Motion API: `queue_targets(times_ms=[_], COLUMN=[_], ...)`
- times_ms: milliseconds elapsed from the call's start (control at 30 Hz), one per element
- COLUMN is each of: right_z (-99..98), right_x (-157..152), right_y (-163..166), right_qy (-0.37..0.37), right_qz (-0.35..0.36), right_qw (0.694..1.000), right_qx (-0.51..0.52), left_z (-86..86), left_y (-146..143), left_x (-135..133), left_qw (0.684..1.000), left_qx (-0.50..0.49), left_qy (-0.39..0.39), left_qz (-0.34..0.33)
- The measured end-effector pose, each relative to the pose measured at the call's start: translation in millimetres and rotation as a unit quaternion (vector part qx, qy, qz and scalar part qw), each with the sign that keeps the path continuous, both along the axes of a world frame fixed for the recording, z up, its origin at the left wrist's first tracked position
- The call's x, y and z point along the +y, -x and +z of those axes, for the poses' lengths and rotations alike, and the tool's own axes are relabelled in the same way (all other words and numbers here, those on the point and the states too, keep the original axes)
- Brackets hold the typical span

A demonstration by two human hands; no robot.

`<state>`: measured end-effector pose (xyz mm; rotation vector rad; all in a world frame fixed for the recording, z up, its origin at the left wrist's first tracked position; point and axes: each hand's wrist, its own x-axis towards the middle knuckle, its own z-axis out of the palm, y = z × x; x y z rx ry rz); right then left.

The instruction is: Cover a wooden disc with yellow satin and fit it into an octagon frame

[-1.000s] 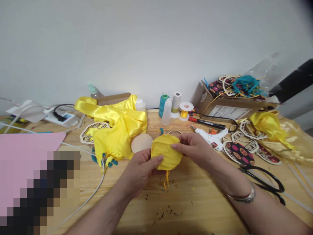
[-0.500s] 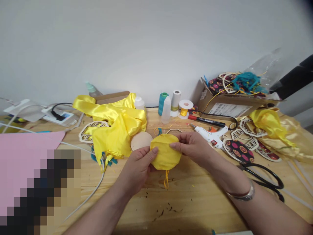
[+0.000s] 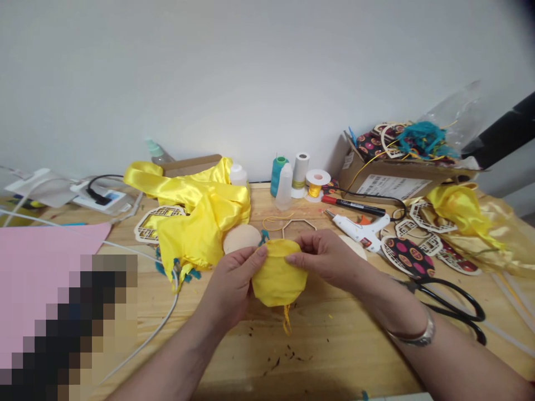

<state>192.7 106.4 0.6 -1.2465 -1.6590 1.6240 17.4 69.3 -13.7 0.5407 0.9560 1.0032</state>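
A yellow fabric-covered disc (image 3: 279, 281) is held up between both hands over the wooden table. My left hand (image 3: 234, 278) grips its left edge with the thumb on the front face. On the upper right edge my right hand (image 3: 328, 256) pinches it, thumb in front; the fingers behind are partly hidden. An orange-yellow cord loop (image 3: 287, 320) hangs from the bottom, and a teal tuft (image 3: 264, 238) shows at the top left. Behind the disc lie a pale round wooden piece (image 3: 240, 239) and a thin octagonal wooden frame (image 3: 300, 223).
Yellow satin cloth (image 3: 196, 223) is heaped at the left. Along the back stand a teal thread spool (image 3: 277, 177) and a squeeze bottle (image 3: 284, 189). To the right are a white glue gun (image 3: 363, 231), black-handled scissors (image 3: 453, 301), patterned pieces (image 3: 407, 257) and a full cardboard box (image 3: 388, 178).
Both hands have brought the yellow disc slightly lower and nearer, tilting it. More of the octagonal frame now shows behind it, along with a pale round piece beside my right wrist.
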Motion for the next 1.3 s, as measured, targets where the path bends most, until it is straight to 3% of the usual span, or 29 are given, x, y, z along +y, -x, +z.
queue_targets(times_ms=[133,200,400,867,1300], right_z=[2.1,2.4,0.7,-2.0,2.2], right_x=[0.1,0.4,1.6,1.7,1.3], right_y=[-0.7,-1.1,-0.7,1.0,-0.5], right_qy=[-0.006,-0.007,-0.008,0.055,-0.003], right_qz=[0.000,-0.002,0.010,0.027,0.018], right_qw=[1.000,1.000,1.000,0.996,1.000], right_qx=[0.006,0.007,0.008,0.070,0.012], left_z=[3.8,5.6,0.1,-0.9,1.6], left_y=[-0.5,1.1,4.4,2.5,0.9], left_x=[2.5,3.2,0.8,-1.3,-2.7], left_qw=[0.997,0.997,0.997,0.997,0.998], left_qx=[-0.001,-0.015,-0.007,-0.008,0.014], left_qy=[0.037,0.056,0.000,0.004,0.018], left_qz=[0.068,0.045,-0.075,-0.078,-0.065])
